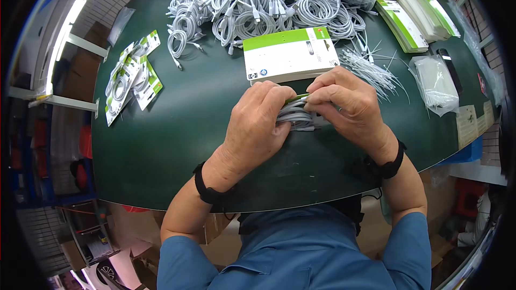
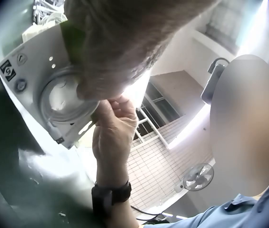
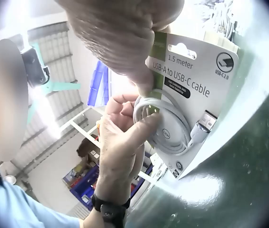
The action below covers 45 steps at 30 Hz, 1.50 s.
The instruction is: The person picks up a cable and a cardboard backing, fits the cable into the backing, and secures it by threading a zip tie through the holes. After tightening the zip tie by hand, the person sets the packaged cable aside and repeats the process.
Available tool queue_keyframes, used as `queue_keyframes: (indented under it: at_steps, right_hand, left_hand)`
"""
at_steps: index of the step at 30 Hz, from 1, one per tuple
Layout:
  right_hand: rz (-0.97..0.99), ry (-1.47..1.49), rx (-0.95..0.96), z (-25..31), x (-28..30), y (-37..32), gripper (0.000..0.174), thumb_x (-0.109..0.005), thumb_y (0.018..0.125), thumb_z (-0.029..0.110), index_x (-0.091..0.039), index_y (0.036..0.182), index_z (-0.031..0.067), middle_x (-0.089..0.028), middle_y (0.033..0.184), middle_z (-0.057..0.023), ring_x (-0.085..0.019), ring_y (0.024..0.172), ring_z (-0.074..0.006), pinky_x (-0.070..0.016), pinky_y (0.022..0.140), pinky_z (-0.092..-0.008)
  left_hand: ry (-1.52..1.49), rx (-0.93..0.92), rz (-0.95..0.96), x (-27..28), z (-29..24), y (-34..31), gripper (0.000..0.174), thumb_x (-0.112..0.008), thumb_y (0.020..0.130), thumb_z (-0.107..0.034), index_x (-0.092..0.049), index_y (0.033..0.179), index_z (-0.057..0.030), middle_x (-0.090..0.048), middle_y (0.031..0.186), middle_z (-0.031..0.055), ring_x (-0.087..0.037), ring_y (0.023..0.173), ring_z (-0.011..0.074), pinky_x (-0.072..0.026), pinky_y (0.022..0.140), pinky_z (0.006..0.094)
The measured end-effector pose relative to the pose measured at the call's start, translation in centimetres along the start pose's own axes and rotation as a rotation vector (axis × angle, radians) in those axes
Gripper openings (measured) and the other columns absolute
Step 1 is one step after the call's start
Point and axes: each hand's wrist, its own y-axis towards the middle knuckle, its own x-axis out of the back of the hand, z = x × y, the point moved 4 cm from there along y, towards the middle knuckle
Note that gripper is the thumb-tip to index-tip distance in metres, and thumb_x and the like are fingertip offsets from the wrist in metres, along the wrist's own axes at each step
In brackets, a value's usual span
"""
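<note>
Both hands work over the near middle of the table. My left hand grips a coiled white-grey cable against a printed card. Its thumb lies across the coil in the right wrist view. The card reads "USB-A to USB-C cable", with a hang slot at its green end; a USB-A plug lies on it beside the coil. My right hand has thumb and fingertips pinched at the coil's upper side, where a thin white strip shows. I cannot tell what that strip is. Fingers cover part of the coil.
A stack of cards lies just beyond the hands. Behind it spreads a big heap of coiled cables. White cable ties fan out on the right, near a clear plastic bag. Several carded cables lie left; more card stacks stand back right.
</note>
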Motion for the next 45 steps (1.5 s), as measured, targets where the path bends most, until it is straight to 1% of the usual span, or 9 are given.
queue_keyframes:
  at_steps: [4, 7, 10, 13, 16, 22, 31, 35, 45]
  right_hand:
    - [-0.036, -0.005, -0.032, -0.4, 0.2, 0.0, 0.022, -0.088, 0.079, -0.001, -0.074, 0.095, 0.0046, -0.071, 0.097, -0.0078, -0.071, 0.089, -0.0257, -0.0585, 0.076, -0.0362]
    - [-0.032, -0.009, -0.034, -0.5, 0.3, -0.1, 0.023, -0.089, 0.078, 0.0, -0.074, 0.095, 0.005, -0.071, 0.095, -0.0073, -0.071, 0.088, -0.0252, -0.0579, 0.076, -0.036]
    - [-0.004, 0.001, -0.02, -0.4, 0.1, -0.2, 0.024, -0.09, 0.077, 0.001, -0.074, 0.094, 0.0058, -0.071, 0.094, -0.007, -0.07, 0.087, -0.0248, -0.0575, 0.075, -0.0356]
    - [0.003, 0.014, -0.011, -0.5, -0.1, -0.3, 0.025, -0.091, 0.076, 0.003, -0.074, 0.094, 0.0065, -0.07, 0.093, -0.0068, -0.07, 0.086, -0.0245, -0.0571, 0.074, -0.0353]
    - [0.003, 0.022, -0.014, -0.5, -0.2, -0.2, 0.025, -0.092, 0.076, 0.004, -0.074, 0.092, 0.0068, -0.069, 0.092, -0.0067, -0.07, 0.085, -0.0246, -0.0567, 0.073, -0.0355]
    - [0.0, -0.007, -0.01, -0.3, -0.2, -0.3, 0.026, -0.092, 0.074, 0.003, -0.071, 0.089, 0.0069, -0.068, 0.091, -0.0071, -0.07, 0.083, -0.0251, -0.0562, 0.07, -0.0358]
    - [0.003, -0.006, 0.018, -0.4, 0.0, -0.2, 0.026, -0.091, 0.075, 0.0, -0.072, 0.09, 0.0068, -0.07, 0.092, -0.0065, -0.07, 0.082, -0.0244, -0.056, 0.07, -0.0356]
    - [0.033, -0.017, 0.039, -0.7, 0.3, -0.1, 0.025, -0.091, 0.075, -0.001, -0.074, 0.093, 0.0065, -0.071, 0.094, -0.0057, -0.07, 0.083, -0.0238, -0.0562, 0.071, -0.0353]
    - [0.041, -0.015, 0.009, -0.8, 0.2, -0.2, 0.021, -0.09, 0.076, 0.0, -0.077, 0.091, 0.0057, -0.07, 0.092, -0.0051, -0.068, 0.083, -0.0223, -0.0549, 0.071, -0.0342]
  left_hand:
    - [-0.045, -0.039, 0.079, 0.7, -0.9, 0.4, 0.046, -0.084, 0.075, 0.005, -0.067, 0.117, -0.0032, -0.071, 0.104, 0.0135, -0.072, 0.094, 0.0341, -0.0599, 0.081, 0.0421]
    - [0.061, -0.126, 0.011, 0.1, -0.7, -0.4, 0.039, -0.083, 0.078, 0.006, -0.07, 0.114, -0.0019, -0.073, 0.106, 0.0137, -0.074, 0.092, 0.0325, -0.0618, 0.078, 0.0398]
    - [0.047, -0.198, -0.086, 0.0, 0.2, -1.2, 0.034, -0.082, 0.077, 0.008, -0.073, 0.109, -0.0012, -0.075, 0.107, 0.0141, -0.076, 0.09, 0.0312, -0.0635, 0.075, 0.0382]
    - [0.075, -0.206, -0.104, 0.0, 0.0, -1.3, 0.03, -0.082, 0.077, 0.009, -0.074, 0.104, -0.0011, -0.075, 0.105, 0.0142, -0.076, 0.091, 0.0305, -0.0641, 0.075, 0.0377]
    - [0.071, -0.227, -0.126, -0.2, -0.1, -1.5, 0.031, -0.082, 0.076, 0.009, -0.074, 0.104, -0.0018, -0.076, 0.107, 0.0136, -0.076, 0.091, 0.031, -0.0644, 0.078, 0.0397]
    - [0.236, -0.261, -0.135, 0.6, -0.5, -1.9, 0.033, -0.086, 0.076, 0.005, -0.075, 0.105, -0.003, -0.078, 0.109, 0.0128, -0.077, 0.093, 0.0297, -0.0639, 0.081, 0.0429]
    - [0.188, -0.307, -0.162, 0.7, -0.3, -2.1, 0.028, -0.088, 0.075, 0.004, -0.076, 0.101, -0.0003, -0.078, 0.107, 0.0171, -0.077, 0.082, 0.0291, -0.0634, 0.072, 0.0372]
    - [0.214, -0.274, -0.147, 0.4, -0.3, -2.1, 0.027, -0.086, 0.076, 0.006, -0.075, 0.101, 0.002, -0.077, 0.106, 0.0166, -0.077, 0.084, 0.0297, -0.0641, 0.073, 0.0373]
    - [0.233, -0.202, -0.105, -0.1, -0.5, -1.8, 0.026, -0.08, 0.073, 0.01, -0.07, 0.096, 0.004, -0.073, 0.105, 0.0155, -0.075, 0.089, 0.0316, -0.0644, 0.075, 0.0393]
